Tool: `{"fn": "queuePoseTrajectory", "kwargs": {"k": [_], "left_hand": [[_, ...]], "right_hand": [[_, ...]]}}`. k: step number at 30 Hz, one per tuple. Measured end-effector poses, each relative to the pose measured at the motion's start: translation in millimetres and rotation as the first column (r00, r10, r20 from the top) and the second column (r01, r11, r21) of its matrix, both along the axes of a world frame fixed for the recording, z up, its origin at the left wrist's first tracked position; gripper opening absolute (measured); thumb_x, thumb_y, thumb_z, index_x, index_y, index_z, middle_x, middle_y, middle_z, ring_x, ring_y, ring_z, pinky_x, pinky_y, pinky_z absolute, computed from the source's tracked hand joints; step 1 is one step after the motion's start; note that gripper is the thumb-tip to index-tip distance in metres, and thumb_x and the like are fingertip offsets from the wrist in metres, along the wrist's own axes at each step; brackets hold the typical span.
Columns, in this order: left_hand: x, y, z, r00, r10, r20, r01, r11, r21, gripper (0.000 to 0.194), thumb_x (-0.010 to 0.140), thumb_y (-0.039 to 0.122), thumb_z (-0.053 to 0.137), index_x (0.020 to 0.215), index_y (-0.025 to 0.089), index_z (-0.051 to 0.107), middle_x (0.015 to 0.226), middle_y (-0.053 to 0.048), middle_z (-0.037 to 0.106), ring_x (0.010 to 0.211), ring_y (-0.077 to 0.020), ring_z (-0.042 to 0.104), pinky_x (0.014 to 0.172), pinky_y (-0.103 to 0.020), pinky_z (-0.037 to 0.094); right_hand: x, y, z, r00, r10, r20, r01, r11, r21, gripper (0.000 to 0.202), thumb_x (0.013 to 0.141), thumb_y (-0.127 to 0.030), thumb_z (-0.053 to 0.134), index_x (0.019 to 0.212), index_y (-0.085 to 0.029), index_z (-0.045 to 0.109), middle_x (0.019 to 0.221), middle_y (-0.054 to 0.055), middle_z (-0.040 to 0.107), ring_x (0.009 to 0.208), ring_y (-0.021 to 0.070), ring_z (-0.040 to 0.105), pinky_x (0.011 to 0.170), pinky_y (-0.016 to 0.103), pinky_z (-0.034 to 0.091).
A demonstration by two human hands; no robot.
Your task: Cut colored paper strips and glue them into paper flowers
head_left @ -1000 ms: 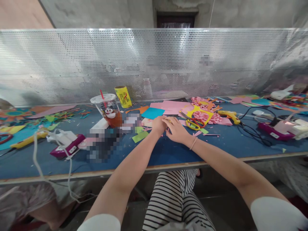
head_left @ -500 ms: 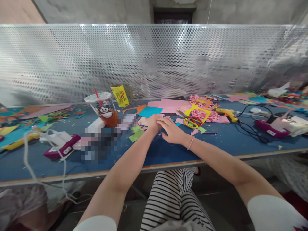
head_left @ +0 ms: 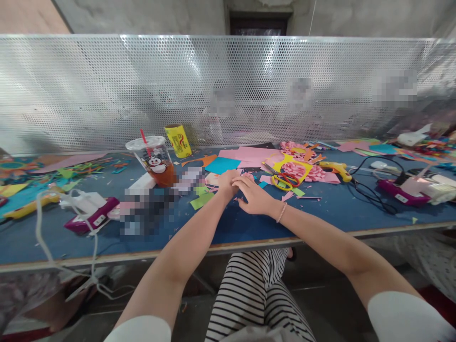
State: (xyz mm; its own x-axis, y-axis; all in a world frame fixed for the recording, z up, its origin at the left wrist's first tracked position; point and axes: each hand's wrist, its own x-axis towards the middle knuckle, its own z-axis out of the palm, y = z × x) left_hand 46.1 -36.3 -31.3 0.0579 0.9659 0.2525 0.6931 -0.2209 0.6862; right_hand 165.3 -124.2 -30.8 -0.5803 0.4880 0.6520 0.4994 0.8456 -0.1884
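Observation:
My left hand (head_left: 228,184) rests on the blue table (head_left: 249,228), its fingers mostly hidden by the other hand. Over it lies my right hand (head_left: 254,194), palm down, fingers stretched out across the left hand, with nothing visible in them. Just behind the hands are a blue paper sheet (head_left: 223,165) and pink sheets (head_left: 258,154). To their right sit scissors with yellow and red handles (head_left: 283,181), a yellow cut-out paper (head_left: 306,175) and pink paper flowers (head_left: 295,169). Green paper scraps (head_left: 201,200) lie to the left.
A lidded drink cup (head_left: 156,164) and a yellow can-like container (head_left: 178,141) stand at the left. Glue guns (head_left: 337,168) and purple power strips (head_left: 93,216) with cables lie on both sides. A perforated metal panel (head_left: 178,90) rises behind the table.
My hands stay nearly where they were, one over the other. At the lower left, the neighbouring person's legs and clothing have shifted.

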Motion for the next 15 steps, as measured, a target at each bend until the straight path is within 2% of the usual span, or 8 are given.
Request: {"fn": "queuePoseTrajectory", "kwargs": {"k": [3, 5, 7, 9, 13, 15], "left_hand": [[2, -2, 5.8, 0.963, 0.071, -0.259, -0.077, 0.997, -0.016, 0.02, 0.07, 0.004, 0.047, 0.053, 0.011, 0.053, 0.071, -0.014, 0.061, 0.091, -0.0277, 0.061, 0.083, -0.041, 0.045], [3, -5, 11.4, 0.897, 0.084, -0.434, -0.1, 0.995, -0.014, 0.019, 0.074, 0.008, 0.045, 0.064, 0.011, 0.061, 0.079, -0.015, 0.065, 0.087, -0.0266, 0.063, 0.079, -0.037, 0.047], [4, -12, 17.4, 0.836, 0.073, -0.544, -0.091, 0.996, -0.007, 0.021, 0.076, 0.013, 0.044, 0.074, 0.013, 0.065, 0.086, -0.014, 0.067, 0.086, -0.0249, 0.064, 0.076, -0.033, 0.048], [5, -20, 23.0, 0.816, 0.058, -0.575, -0.065, 0.998, 0.008, 0.022, 0.077, 0.017, 0.045, 0.08, 0.015, 0.066, 0.089, -0.012, 0.068, 0.087, -0.0233, 0.064, 0.074, -0.03, 0.048], [5, -32, 32.1, 0.847, 0.048, -0.529, -0.026, 0.998, 0.049, 0.024, 0.078, 0.021, 0.044, 0.088, 0.018, 0.066, 0.095, -0.009, 0.067, 0.092, -0.0213, 0.063, 0.076, -0.026, 0.047], [7, -34, 35.1, 0.856, 0.044, -0.514, -0.054, 0.999, -0.003, 0.026, 0.08, 0.022, 0.044, 0.093, 0.018, 0.065, 0.1, -0.01, 0.066, 0.096, -0.0214, 0.061, 0.079, -0.027, 0.047]], "right_hand": [[-1, -2, 1.3, 1.0, 0.009, 0.002, -0.009, 1.0, 0.012, 0.043, 0.069, -0.01, 0.049, 0.112, -0.013, 0.044, 0.118, 0.015, 0.047, 0.119, 0.0246, 0.039, 0.103, 0.045, 0.033], [0, -1, 1.8, 1.0, 0.006, 0.007, -0.006, 1.0, 0.016, 0.039, 0.069, -0.01, 0.049, 0.108, -0.013, 0.045, 0.115, 0.015, 0.049, 0.117, 0.0239, 0.04, 0.102, 0.044, 0.034], [1, 0, 1.9, 1.0, -0.024, 0.0, 0.024, 1.0, 0.014, 0.039, 0.07, -0.011, 0.049, 0.109, -0.013, 0.045, 0.116, 0.015, 0.048, 0.117, 0.024, 0.041, 0.101, 0.043, 0.036], [3, 2, 1.6, 0.997, -0.079, -0.003, 0.079, 0.997, 0.022, 0.044, 0.071, -0.014, 0.049, 0.115, -0.012, 0.043, 0.12, 0.016, 0.046, 0.119, 0.0249, 0.04, 0.101, 0.044, 0.036], [7, 5, 2.0, 0.984, -0.177, 0.03, 0.175, 0.983, 0.05, 0.052, 0.074, -0.018, 0.049, 0.125, -0.009, 0.039, 0.13, 0.017, 0.042, 0.122, 0.0266, 0.037, 0.104, 0.045, 0.033], [8, 5, 2.9, 0.98, -0.195, 0.043, 0.192, 0.98, 0.054, 0.055, 0.074, -0.019, 0.049, 0.127, -0.009, 0.038, 0.132, 0.017, 0.04, 0.123, 0.0269, 0.036, 0.104, 0.045, 0.033]]}}
